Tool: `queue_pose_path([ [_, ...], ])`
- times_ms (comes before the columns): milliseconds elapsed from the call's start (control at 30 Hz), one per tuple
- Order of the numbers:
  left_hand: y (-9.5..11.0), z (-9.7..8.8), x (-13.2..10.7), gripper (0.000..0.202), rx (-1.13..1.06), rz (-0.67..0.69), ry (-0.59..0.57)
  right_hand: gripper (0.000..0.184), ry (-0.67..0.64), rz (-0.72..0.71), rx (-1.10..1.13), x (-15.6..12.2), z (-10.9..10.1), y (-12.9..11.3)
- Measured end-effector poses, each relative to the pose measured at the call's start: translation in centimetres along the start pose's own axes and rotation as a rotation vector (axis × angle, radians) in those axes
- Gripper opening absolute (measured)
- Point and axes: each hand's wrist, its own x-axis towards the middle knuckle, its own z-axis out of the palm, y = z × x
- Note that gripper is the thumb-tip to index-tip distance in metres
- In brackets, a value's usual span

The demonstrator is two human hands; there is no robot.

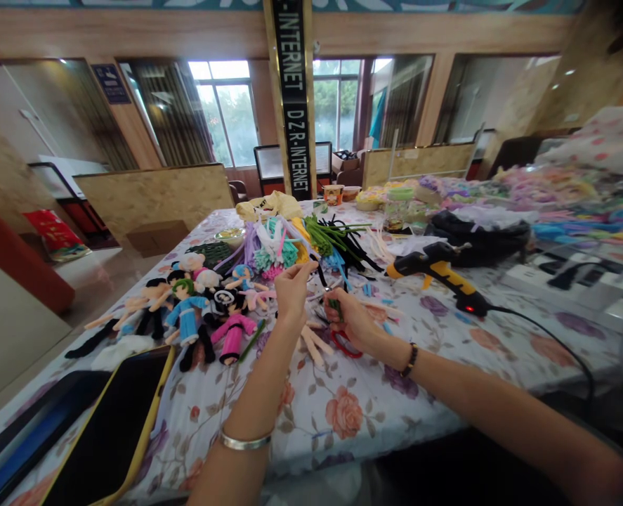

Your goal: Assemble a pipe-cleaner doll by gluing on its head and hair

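Observation:
My left hand (293, 292) is closed in a pinch above the table, at the end of a thin black pipe cleaner (319, 273). The strip runs down toward my right hand (352, 320), whose fingers are wrapped around scissors. Small metal blades show at the fingertips, and a red handle loop (346, 345) shows below the palm. Something green sits between those fingers, too covered to make out. Pale peach pipe-cleaner pieces (314, 343) lie beneath my hands. Several small pipe-cleaner dolls (187, 313) lie to the left, one in blue with green hair. Behind my hands are bundles of coloured pipe cleaners (274, 246).
A black and yellow glue gun (437, 270) with a lit red light lies at right, its cord trailing off the table. A yellow-cased phone (114, 429) lies at front left. A black bag (477, 235) and piles of coloured material (579, 200) stand at back right.

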Motion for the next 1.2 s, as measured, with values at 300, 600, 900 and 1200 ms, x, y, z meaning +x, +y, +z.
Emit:
queue_pose_path([
  [300, 0.0, -0.2, 0.3, 0.014, -0.018, 0.000, -0.001, 0.031, -0.060, -0.054, -0.019, 0.0, -0.3, 0.4],
  [600, 0.1, -0.2, 0.0, 0.012, 0.023, -0.032, -0.018, 0.032, -0.013, -0.101, 0.147, 0.1, -0.6, 0.2],
  [900, 0.1, -0.2, -0.5, 0.014, 0.104, -0.031, -0.053, 0.035, -0.008, -0.240, 0.103, 0.6, -0.9, 0.8],
  [1200, 0.5, -0.7, -0.4, 0.026, 0.176, -0.028, -0.128, 0.040, 0.061, -0.290, 0.027, 0.8, -1.1, 1.0],
])
